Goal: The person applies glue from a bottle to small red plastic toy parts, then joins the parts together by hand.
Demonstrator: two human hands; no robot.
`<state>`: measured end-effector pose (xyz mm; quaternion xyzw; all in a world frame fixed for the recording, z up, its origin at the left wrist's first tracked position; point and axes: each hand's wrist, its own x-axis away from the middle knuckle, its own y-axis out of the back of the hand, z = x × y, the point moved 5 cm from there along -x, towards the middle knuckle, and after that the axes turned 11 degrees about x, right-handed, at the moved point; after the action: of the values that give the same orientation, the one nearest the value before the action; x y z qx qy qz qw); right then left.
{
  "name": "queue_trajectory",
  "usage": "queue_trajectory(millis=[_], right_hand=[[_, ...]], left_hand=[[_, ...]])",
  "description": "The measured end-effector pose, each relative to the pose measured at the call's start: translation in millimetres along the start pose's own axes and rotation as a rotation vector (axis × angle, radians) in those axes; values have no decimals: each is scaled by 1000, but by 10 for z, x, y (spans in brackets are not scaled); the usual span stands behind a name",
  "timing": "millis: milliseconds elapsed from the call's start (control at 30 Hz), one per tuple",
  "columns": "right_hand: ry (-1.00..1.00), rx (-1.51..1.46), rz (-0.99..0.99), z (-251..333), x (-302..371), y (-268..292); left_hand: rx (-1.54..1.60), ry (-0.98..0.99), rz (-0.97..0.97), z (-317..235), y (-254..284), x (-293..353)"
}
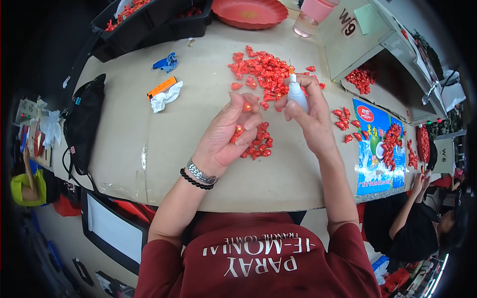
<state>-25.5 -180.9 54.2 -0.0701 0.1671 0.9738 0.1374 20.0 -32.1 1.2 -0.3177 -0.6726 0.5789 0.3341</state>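
Observation:
My left hand [224,130] is turned palm up above the table, fingers curled. A small red piece with a gold spot [247,106] sits at its fingertips, and another red piece [237,131] lies in the palm. My right hand [314,115] grips a small white squeeze bottle [297,95], upright, with a thin needle tip and an orange collar. Behind the hands spreads a large heap of similar shiny red pieces [268,69]. A smaller cluster of red pieces [261,143] lies just right of my left hand, partly hidden by it.
Black bins [149,27] and a red scalloped plate [248,12] line the far edge, beside a pink-lidded cup [308,20]. An orange box [161,88], white tissue [166,97] and black bag [85,129] lie left. A grey shelf [355,44] and blue printed sheet [372,171] stand right, near a co-worker [407,218].

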Motion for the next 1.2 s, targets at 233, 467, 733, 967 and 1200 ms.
queue_trajectory(millis=[233,467,733,967,1200], right_hand=[[106,-8,-94,-78,93,80],[231,-179,-191,2,135,177],[460,-65,-264,119,255,232],[662,142,-274,214,328,151],[651,171,-242,230,329,103]], left_hand=[[-91,-69,-117,28,83,-1],[-171,-23,-163,42,-6,4],[-118,-38,-159,67,35,6],[-30,17,-150,95,89,14],[56,52,-150,156,120,6]])
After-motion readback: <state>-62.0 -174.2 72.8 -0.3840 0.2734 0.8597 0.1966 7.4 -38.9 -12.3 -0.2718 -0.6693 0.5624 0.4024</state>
